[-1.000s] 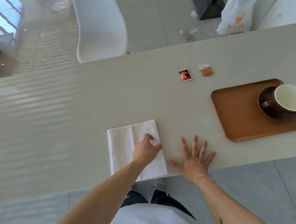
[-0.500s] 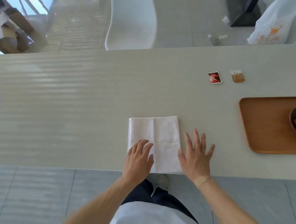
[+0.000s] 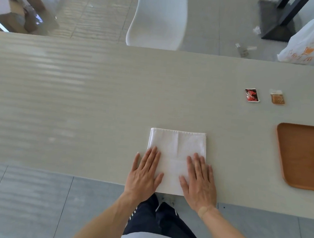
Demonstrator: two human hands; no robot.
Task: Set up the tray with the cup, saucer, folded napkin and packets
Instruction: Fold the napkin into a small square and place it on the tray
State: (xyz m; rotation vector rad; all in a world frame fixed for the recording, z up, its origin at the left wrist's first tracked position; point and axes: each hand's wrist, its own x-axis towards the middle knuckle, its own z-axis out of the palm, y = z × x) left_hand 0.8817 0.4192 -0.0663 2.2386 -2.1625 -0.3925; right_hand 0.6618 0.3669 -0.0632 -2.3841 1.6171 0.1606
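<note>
Seen from above, at the near edge of a long pale beige counter (image 3: 79, 98), two bare hands lie flat, palms down, on a white folded cloth napkin (image 3: 176, 148). The left hand (image 3: 145, 172) has its fingers straight and together, covering the napkin's near left corner, with the outer fingers spilling onto the counter. The right hand (image 3: 199, 179) lies the same way over the near right corner, fingers straight; a tan adhesive plaster (image 3: 203, 209) sits on its wrist. Neither hand grips anything. The napkin is a neat rectangle with a stitched hem along its far edge and a faint crease down the middle; its near edge reaches the counter's edge. Well to the right, a brown wooden tray with rounded corners (image 3: 302, 157) is cut off by the frame. Farther back lie a small red and black packet (image 3: 252, 95) and, just beside it, a small clear packet of brown granules (image 3: 277, 98). Beyond the counter stands a white moulded chair (image 3: 157, 18).
</note>
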